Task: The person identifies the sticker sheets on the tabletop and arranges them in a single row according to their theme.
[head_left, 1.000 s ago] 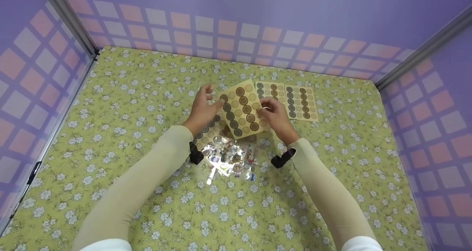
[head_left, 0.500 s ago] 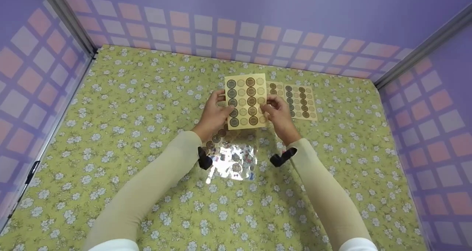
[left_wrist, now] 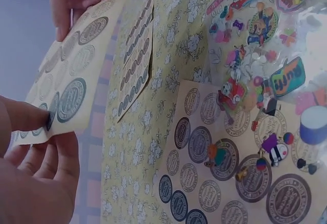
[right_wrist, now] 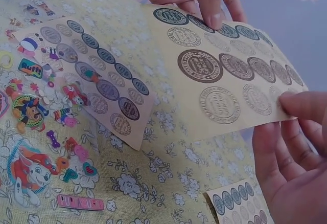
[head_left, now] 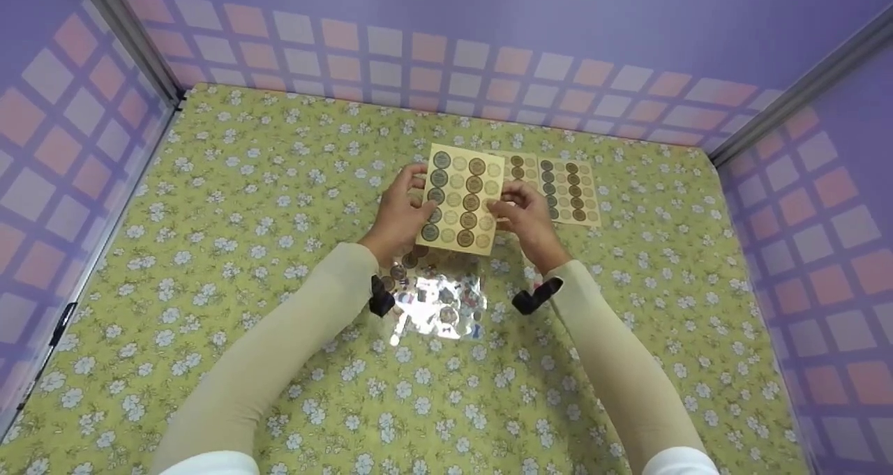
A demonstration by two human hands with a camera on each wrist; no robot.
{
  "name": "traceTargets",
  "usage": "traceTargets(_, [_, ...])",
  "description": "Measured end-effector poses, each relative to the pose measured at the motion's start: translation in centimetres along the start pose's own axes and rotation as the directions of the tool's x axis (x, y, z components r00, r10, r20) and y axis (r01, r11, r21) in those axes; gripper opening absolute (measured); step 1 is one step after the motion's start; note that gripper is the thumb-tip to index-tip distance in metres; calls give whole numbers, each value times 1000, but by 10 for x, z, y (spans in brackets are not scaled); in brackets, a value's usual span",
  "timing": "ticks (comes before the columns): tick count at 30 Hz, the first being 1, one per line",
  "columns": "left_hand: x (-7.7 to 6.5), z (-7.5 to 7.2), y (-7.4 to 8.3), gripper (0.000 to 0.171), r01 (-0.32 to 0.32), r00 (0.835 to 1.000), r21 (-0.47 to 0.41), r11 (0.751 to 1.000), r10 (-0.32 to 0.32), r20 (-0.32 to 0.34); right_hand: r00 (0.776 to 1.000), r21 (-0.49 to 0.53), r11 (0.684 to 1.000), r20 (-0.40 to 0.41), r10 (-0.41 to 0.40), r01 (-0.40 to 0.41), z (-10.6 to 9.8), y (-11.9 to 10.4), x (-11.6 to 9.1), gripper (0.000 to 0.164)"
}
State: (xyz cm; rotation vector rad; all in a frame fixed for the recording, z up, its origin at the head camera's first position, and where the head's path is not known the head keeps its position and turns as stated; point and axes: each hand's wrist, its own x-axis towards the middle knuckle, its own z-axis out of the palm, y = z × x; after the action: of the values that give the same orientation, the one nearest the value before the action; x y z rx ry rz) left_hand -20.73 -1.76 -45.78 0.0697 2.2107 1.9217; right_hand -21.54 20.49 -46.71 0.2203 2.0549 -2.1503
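A cream sheet of round stickers (head_left: 464,196), in dark, pale and brown columns, is held up between both hands. My left hand (head_left: 399,213) pinches its left edge, thumb on the printed face and fingers behind. At the opposite edge, my right hand (head_left: 527,217) pinches it between thumb and fingers. Below the hands lies a shiny transparent sheet of colourful cartoon stickers (head_left: 446,307), with bright glare on it. This clear sheet (left_wrist: 225,35) partly overlaps another cream sheet of round stickers (left_wrist: 204,157) in the left wrist view. The right wrist view shows the held sheet (right_wrist: 230,81) slightly bowed.
Two more cream sticker sheets lie behind and right of the hands: one sheet (head_left: 568,192) shows fully, while the other sheet (head_left: 520,164) is partly covered. A floral yellow cloth (head_left: 279,182) covers the table. Purple checked panels (head_left: 446,63) enclose the back and sides.
The held sheet has swung from a leftward tilt to upright, then to a slight clockwise tilt. My left hand has shifted its grip from the upper left corner down to the left edge.
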Motion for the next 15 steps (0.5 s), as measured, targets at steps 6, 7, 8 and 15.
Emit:
traceTargets(6, [-1,3,0,52,-15,1000,75,997,15,-2,999,-20,999,-22,36,-37,0,2,0,17])
traceTargets(7, [-1,3,-1,52,-15,1000,76,997,15,1,999,-20,999,-27,36,-36,-1,2,0,16])
traceTargets(8, [-2,3,-2,52,-12,1000,75,997,12,4,999,-18,999,-31,33,-33,-2,2,0,16])
traceTargets(15, [-7,5,-10,52,32,999,-3,999,-32,23,997,-3,1000,-79,22,-22,-7,0,0,18])
